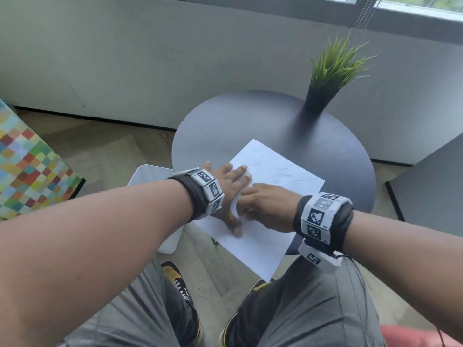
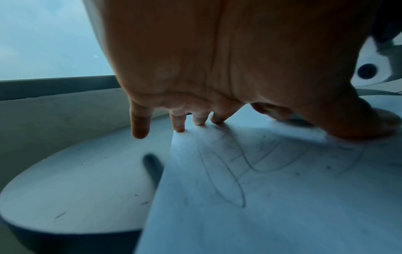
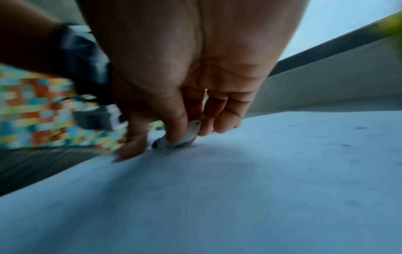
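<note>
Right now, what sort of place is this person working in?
Probably a lounge corner in an office or home: a small round table with a plant on it, a checkered seat beside it, and a window above the wall.

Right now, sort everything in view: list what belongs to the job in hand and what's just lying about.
In the job: sheet of paper, pressed flat by the left hand; small white piece, likely an eraser, pinched by the right hand; round table under the sheet.
Lying about: potted plant; white stool; colourful checked surface.
</note>
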### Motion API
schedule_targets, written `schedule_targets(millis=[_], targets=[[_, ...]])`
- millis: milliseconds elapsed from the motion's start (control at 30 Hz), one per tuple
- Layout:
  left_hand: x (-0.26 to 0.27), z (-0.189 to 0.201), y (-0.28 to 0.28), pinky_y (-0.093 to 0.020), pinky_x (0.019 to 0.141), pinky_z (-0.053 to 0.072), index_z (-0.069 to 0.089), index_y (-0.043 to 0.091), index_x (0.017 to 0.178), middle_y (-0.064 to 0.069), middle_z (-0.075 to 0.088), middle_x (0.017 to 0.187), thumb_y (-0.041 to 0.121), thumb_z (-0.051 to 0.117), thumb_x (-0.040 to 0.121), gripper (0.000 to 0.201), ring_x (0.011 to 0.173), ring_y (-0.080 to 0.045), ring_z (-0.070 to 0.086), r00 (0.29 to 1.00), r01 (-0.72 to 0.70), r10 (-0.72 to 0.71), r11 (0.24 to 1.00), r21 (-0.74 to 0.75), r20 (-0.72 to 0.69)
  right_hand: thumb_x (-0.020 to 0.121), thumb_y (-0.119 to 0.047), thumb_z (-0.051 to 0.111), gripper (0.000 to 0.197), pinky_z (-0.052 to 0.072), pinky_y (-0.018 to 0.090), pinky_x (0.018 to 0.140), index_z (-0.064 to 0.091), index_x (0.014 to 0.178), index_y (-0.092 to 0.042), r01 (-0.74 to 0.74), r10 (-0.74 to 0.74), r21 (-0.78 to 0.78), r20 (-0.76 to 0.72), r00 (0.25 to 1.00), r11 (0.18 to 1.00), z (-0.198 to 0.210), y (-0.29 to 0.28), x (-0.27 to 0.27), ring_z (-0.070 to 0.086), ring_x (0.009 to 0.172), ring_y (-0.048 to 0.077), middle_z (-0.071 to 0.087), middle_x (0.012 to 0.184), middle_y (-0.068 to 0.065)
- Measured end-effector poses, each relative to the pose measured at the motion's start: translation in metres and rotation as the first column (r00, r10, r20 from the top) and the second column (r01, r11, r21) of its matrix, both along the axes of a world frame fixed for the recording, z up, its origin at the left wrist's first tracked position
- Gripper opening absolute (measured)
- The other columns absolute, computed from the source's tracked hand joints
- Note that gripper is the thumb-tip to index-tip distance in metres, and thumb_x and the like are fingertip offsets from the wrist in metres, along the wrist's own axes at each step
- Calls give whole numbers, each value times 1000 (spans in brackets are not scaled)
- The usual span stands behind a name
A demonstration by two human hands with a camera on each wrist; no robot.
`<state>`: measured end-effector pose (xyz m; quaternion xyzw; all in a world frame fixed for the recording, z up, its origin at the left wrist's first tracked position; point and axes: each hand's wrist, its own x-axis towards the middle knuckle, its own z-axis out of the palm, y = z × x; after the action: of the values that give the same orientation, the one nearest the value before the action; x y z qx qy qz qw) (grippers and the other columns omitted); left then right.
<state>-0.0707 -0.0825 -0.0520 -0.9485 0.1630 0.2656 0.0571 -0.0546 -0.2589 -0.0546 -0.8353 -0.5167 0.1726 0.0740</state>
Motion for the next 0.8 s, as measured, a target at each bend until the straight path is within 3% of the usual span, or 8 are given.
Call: schedule_targets(millis=[67,167,333,400,467,600,733,800], targets=[[0,-1,0,-65,117,10,-13,27,158,6,-19,166,94,63,50,148,154,-23,-8,1000,3,-3,1000,-2,0,89,-20,63,6,43,31,79,66,94,-21,-7,7,-38,14,1000,999,4,2,10,54,96,19,62,99,-2],[-1,-3,1,-66,116,13,-9,28,158,5,-16,167,95,61,49,146,153,-25,-6,999,17,-17,1000,9,30,90,-32,62,12,45,36,81,63,91,-20,241,-239,-9,103,966,971,11,-8,41,56,95,25,54,88,-5],[0,-4,2,-69,115,12,-13,32,157,6,-19,166,95,63,46,149,154,-25,-9,1000,-11,11,1000,-10,-2,88,-18,63,11,42,29,80,69,97,-21,-28,29,-53,11,1000,998,4,10,1,54,101,20,63,105,-3],[0,-5,2,-68,115,14,-13,32,157,7,-18,166,97,60,47,148,154,-25,-8,1000,-6,6,1000,0,10,90,-25,62,9,44,33,82,68,97,-21,161,-158,-56,57,986,985,14,2,25,57,98,24,60,96,-2],[0,-6,2,-68,114,15,-13,31,158,7,-18,166,97,59,48,147,154,-25,-8,1000,-6,6,1000,10,14,90,-31,63,10,46,36,80,65,91,-21,248,-243,-24,125,962,969,14,-7,39,58,96,27,54,90,-5],[-1,-3,0,-71,113,15,-15,31,157,6,-20,166,95,63,47,150,154,-25,-10,1000,-18,18,1000,7,-7,84,-15,68,8,46,32,80,68,90,-20,-55,56,-36,40,998,998,-1,7,-5,56,96,22,64,100,-3],[0,-3,-1,-72,113,15,-15,33,157,7,-20,166,93,65,49,146,153,-25,-10,1000,-25,25,1000,10,-11,89,-28,64,5,45,34,78,63,89,-23,232,-224,-54,124,967,971,16,-7,34,58,94,27,51,85,-8],[-1,-2,-2,-72,113,14,-15,36,156,6,-22,165,92,66,49,145,153,-26,-12,999,-31,31,999,10,-29,91,-29,62,6,44,34,79,64,91,-23,196,-190,-26,136,972,980,12,-9,26,56,95,25,55,90,-7]])
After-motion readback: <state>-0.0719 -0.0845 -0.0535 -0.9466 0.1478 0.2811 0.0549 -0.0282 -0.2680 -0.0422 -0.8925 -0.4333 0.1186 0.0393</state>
